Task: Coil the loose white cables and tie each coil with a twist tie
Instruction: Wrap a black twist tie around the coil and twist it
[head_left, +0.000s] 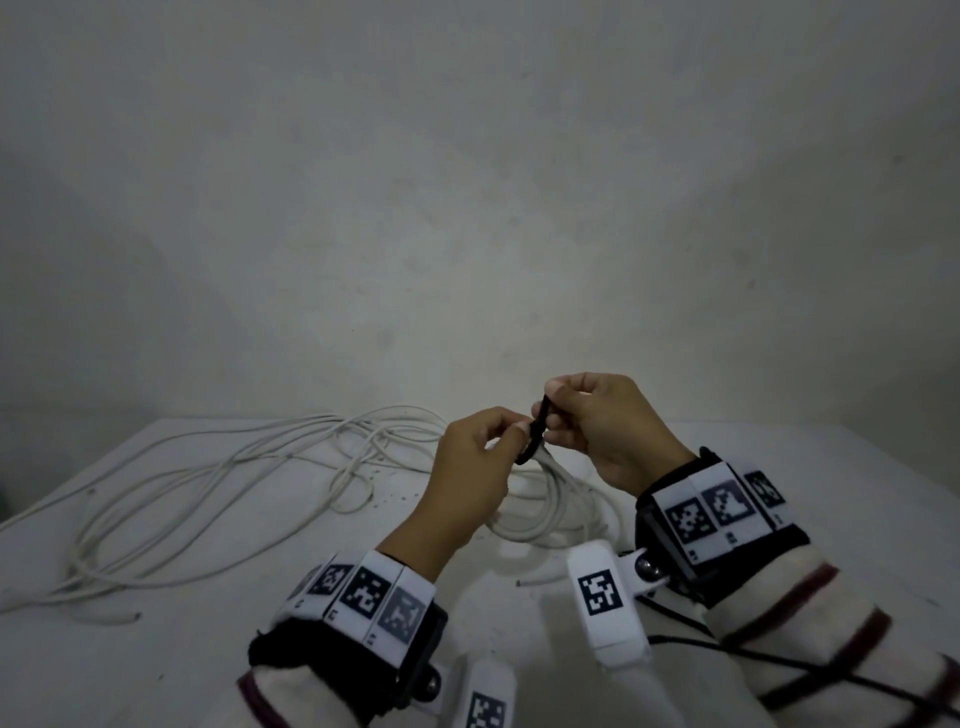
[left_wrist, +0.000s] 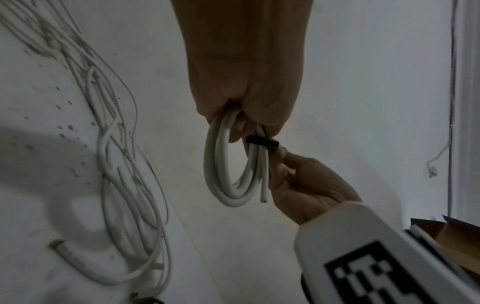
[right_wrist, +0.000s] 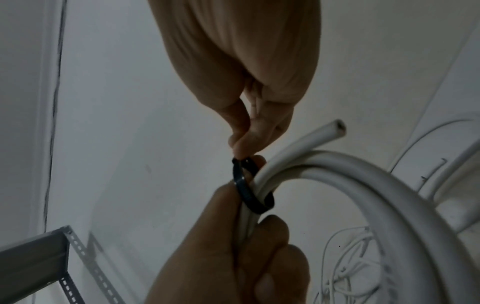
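A small coil of white cable hangs above the table, gripped by my left hand at its top. A black twist tie loops around the coil's gathered strands. My right hand pinches the tie's upper end between thumb and forefinger. In the left wrist view the coil dangles from my left hand, with the tie across it and a cut cable end hanging free. In the right wrist view my right hand pinches the tie against the coil.
A tangle of loose white cables sprawls over the left half of the white table. A bare wall stands close behind. A cardboard box and a slotted metal shelf rail are off to the right.
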